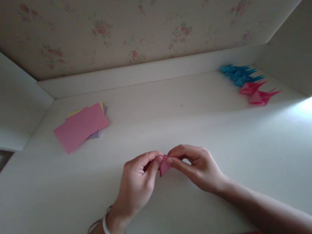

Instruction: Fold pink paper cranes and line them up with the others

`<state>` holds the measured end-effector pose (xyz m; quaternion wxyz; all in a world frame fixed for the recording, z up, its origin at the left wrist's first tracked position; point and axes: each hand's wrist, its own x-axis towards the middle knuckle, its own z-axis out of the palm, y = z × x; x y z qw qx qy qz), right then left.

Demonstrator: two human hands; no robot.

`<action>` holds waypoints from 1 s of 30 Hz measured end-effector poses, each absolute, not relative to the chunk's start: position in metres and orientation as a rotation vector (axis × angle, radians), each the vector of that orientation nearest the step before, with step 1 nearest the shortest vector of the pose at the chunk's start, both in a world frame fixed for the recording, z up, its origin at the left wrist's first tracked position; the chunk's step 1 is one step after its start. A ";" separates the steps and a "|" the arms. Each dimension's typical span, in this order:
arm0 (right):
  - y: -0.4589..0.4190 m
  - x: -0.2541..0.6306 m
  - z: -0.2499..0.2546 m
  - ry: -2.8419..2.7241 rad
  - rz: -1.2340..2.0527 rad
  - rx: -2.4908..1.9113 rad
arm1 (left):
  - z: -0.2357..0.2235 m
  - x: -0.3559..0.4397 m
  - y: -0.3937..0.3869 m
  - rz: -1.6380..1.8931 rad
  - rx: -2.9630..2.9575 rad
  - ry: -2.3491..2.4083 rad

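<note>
Silver bangles [105, 229] come first, and beyond them to the right I see the left hand [138, 181] and right hand [197, 167] pinching a small folded pink paper [165, 167] over the table [191, 219], neither hand nearer, its long axis seeming to slant back toward the bangles.

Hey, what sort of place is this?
Probably a room in a home, perhaps a desk nook: a white tabletop sits against what looks like floral wallpaper, with folded blue paper figures and pink ones at the far right.
</note>
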<state>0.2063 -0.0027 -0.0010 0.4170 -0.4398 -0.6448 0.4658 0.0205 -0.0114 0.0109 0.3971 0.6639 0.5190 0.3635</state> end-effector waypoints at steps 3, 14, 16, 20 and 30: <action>-0.003 0.205 -0.009 -1.392 1.277 -1.144 | 0.012 0.020 -0.011 0.893 1.708 1.329; 0.006 0.201 -0.009 -1.154 1.359 -1.197 | 0.010 0.018 -0.012 0.872 1.441 1.213; 0.005 0.200 -0.008 -1.131 1.388 -1.195 | 0.009 0.020 -0.012 0.908 1.412 1.204; 0.003 0.198 -0.005 -1.091 1.458 -1.173 | 0.011 0.022 -0.010 0.922 1.256 1.201; 0.006 0.204 -0.006 -1.129 1.675 -0.939 | 0.007 0.023 -0.006 0.932 0.664 0.966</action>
